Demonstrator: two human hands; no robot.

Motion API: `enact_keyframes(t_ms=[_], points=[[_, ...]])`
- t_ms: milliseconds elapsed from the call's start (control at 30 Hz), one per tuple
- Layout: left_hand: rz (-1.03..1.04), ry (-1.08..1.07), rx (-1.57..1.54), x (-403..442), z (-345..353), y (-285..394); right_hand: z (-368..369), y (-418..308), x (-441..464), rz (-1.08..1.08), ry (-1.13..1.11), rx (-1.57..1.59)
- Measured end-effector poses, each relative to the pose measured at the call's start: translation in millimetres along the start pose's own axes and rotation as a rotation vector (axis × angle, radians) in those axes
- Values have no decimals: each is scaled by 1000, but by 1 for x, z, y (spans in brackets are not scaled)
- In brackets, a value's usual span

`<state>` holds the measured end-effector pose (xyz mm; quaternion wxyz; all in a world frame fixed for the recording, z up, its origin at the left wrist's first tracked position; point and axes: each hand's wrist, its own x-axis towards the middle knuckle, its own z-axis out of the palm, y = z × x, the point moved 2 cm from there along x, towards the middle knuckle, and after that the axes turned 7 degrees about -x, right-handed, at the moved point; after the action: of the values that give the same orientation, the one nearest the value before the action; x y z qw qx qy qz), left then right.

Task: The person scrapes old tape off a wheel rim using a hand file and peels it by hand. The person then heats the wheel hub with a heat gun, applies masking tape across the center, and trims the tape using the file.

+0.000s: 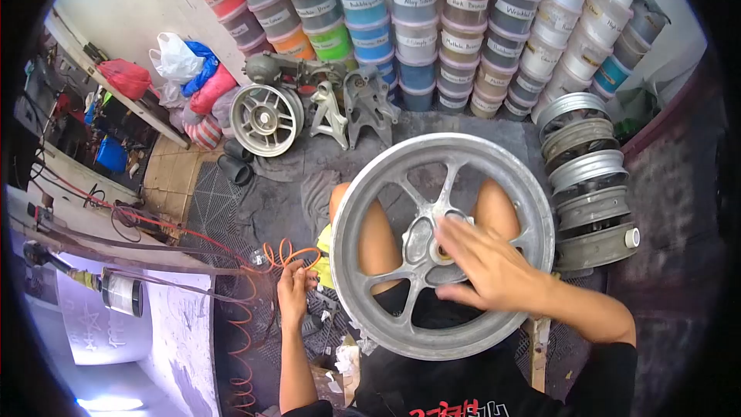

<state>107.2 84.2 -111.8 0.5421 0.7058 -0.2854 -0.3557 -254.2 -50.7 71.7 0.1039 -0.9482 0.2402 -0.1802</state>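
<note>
A bare grey metal wheel rim (359,208) with several spokes lies across my lap, its hub facing up. My right hand (494,262) is over the hub, fingers stretched out and thumb apart, slightly blurred; I cannot tell whether it touches the metal. To the left of the rim, my left hand (293,289) is closed, with fingers curled around something mostly hidden. An orange coiled air hose (282,253) loops right beside those fingers. Yellow cloth (325,256) shows between this hand and the rim.
Stacked labelled tubs (417,31) line the back wall. More rims (590,177) are piled at the right. Another wheel (266,120) and metal castings (370,108) stand at the back left, near plastic bags (181,58). Red hose (154,220) runs along the left side.
</note>
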Motion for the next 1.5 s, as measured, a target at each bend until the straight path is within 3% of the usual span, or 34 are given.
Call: enact_keyframes(t_ms=[100, 233, 333, 433, 533, 667, 833, 967, 1033, 1067, 1133, 1167, 1267, 1333, 1500], points=[[-12, -20, 45, -3, -3, -17, 46, 18, 33, 160, -59, -14], [-109, 37, 95, -14, -8, -35, 84, 24, 41, 191, -126, -28], [-134, 13, 279, -19, -12, -37, 76, 23, 42, 209, -151, -36], [-173, -9, 172, -18, -16, -57, 73, 24, 41, 195, -210, -77], [-160, 105, 219, -26, -11, -64, 71, 22, 40, 201, -250, -91], [-161, 7, 485, -28, -24, -94, 70, 25, 40, 240, -263, -4], [-242, 73, 321, -36, -46, -142, 68, 31, 49, 256, -175, 183], [-310, 130, 63, -34, -66, -167, 59, 31, 37, 158, -76, 385], [-202, -84, 599, -21, -23, -77, 36, 27, 16, 39, -68, 327], [-202, -45, 671, -22, -21, -68, 26, 25, 3, 5, -92, 337], [-104, -19, 606, -31, -35, -81, 8, 21, -27, -26, -154, 332], [-218, -66, 631, -30, -35, -72, 2, 18, -41, -23, -192, 319], [-230, -146, 665, -32, -28, -51, -2, 7, -82, -92, -287, 154], [-123, -253, 787, -36, -34, -63, 7, 3, -103, -144, -292, 78], [-149, -166, 820, -38, -35, -90, 26, 4, -115, -296, -86, -166]])
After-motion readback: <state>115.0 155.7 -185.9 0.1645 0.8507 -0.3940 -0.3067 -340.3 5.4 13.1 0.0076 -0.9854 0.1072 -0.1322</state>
